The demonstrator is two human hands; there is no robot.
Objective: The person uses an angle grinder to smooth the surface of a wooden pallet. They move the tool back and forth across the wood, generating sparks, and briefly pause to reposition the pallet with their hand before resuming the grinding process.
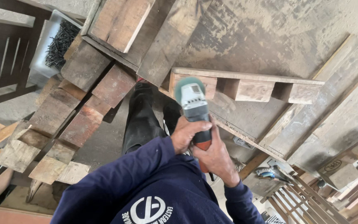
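Both hands, the left hand (187,133) and right hand (217,159), were wrapped tightly around an angle grinder (194,108), steadying its head against a wooden pallet (245,85) lying near scattered wood blocks (83,124).

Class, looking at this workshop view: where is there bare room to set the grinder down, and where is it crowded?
Bare: the broad board face above the block rail. Crowded: stacked wood blocks and the nail tray. Both hands, left hand and right hand, grip the grinder.
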